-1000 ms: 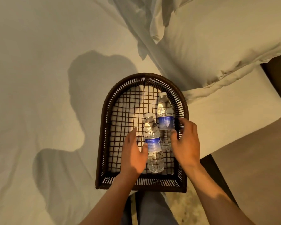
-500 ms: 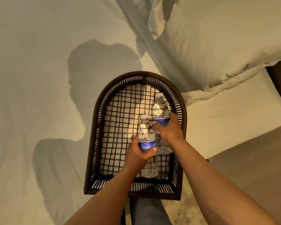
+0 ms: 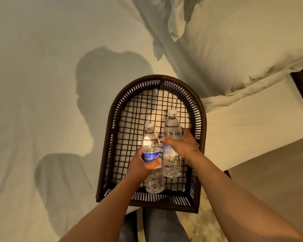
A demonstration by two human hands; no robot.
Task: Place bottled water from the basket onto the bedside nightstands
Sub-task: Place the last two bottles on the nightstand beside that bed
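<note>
pale bed sheet (image 3: 42,84) carries the dark woven basket (image 3: 202,119). left hand (image 3: 143,165) wraps the shorter bottle (image 3: 150,149), right hand (image 3: 184,145) wraps the taller bottle (image 3: 171,130), both inside it. pickup step; next, lift clear toward nightstands, unseen.

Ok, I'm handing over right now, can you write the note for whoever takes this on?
Left hand: closed around the clear plastic water bottle with the blue label.
Right hand: closed around the second clear plastic water bottle.
Both bottles are over the dark woven wicker basket, which sits on the white bed sheet beside the white pillow.
Done: both gripped.
Left: carry them to the nightstands; none placed yet.
</note>
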